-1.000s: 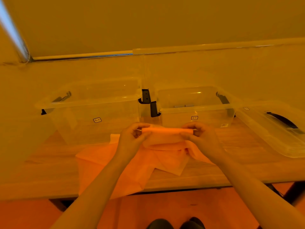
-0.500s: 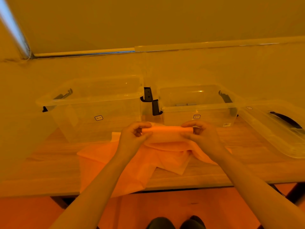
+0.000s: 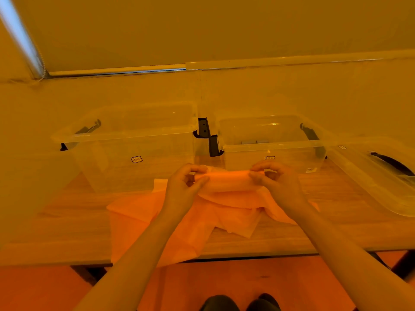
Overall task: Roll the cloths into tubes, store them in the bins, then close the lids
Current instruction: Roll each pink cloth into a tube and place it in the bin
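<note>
Pinching cloth roll (image 3: 226,179) ends w/ both hands.

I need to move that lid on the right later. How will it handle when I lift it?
The lid is thin clear plastic, so probably light and somewhat bendy. It looks tilted against the right bin, so it may slide or drop flat when nudged.

The clear plastic lid with a dark handle (image 3: 381,173) runs off the right edge, so its full outline can't be made out. The small printed labels on the large clear plastic bin (image 3: 136,159) and the smaller clear plastic bin (image 3: 270,158) are too tiny to read. The left hand (image 3: 183,189) and right hand (image 3: 277,184) cover both ends of the rolled orange cloth (image 3: 229,179), and a pair of dark shoes (image 3: 240,303) is cut by the bottom edge.
</note>
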`<move>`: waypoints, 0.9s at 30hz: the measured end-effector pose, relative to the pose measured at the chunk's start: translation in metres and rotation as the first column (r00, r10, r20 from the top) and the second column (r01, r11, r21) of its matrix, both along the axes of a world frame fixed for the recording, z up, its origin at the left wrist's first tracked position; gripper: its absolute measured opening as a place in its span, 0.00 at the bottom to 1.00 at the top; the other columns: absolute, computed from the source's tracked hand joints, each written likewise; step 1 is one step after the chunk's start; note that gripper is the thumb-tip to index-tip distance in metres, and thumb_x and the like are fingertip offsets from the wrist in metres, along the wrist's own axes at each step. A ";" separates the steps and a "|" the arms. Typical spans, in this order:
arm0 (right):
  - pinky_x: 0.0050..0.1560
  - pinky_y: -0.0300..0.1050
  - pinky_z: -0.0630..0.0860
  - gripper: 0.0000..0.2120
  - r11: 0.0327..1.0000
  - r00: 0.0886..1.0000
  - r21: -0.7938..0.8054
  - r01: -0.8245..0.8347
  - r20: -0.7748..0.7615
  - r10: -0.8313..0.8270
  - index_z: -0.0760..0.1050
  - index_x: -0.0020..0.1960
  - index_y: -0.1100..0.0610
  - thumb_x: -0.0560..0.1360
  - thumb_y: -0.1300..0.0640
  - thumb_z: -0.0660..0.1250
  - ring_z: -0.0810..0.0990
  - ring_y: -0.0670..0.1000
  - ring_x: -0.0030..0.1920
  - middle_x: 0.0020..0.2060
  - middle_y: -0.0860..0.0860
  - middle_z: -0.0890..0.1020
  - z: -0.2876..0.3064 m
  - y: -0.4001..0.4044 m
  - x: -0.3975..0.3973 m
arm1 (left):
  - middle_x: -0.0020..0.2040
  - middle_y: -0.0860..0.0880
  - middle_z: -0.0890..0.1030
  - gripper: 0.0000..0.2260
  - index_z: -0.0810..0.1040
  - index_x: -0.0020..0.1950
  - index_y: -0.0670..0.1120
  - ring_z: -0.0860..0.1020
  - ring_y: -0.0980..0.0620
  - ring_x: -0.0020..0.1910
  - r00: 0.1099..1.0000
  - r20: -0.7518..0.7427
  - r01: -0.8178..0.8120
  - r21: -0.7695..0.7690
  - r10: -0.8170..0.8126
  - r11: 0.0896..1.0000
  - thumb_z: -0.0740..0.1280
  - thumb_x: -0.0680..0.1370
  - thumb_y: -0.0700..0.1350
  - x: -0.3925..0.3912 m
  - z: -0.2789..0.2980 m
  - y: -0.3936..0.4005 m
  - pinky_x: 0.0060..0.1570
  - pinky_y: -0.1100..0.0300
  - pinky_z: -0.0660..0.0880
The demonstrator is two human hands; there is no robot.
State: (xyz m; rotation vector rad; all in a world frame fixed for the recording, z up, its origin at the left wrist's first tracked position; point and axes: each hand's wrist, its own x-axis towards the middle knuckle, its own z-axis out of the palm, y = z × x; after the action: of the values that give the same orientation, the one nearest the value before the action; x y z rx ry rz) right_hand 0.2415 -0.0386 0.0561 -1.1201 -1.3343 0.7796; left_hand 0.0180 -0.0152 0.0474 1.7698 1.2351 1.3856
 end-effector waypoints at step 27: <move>0.38 0.35 0.79 0.11 0.999 0.999 -0.005 0.042 0.033 -0.042 0.79 0.52 0.56 0.71 0.63 0.73 0.80 0.46 0.48 0.50 0.50 0.81 0.042 0.021 0.005 | 0.51 0.52 0.81 0.12 0.76 0.48 0.58 0.80 0.52 0.50 0.993 0.090 -0.073 -0.006 0.074 0.997 0.71 0.75 0.40 0.007 0.036 0.014 0.49 0.54 0.79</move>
State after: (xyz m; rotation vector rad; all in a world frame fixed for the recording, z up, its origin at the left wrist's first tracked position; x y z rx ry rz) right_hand 0.2462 -0.0177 0.0981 -1.1657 -1.3327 0.7374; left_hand 0.0245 -0.0014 0.0832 1.6555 1.2641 1.4879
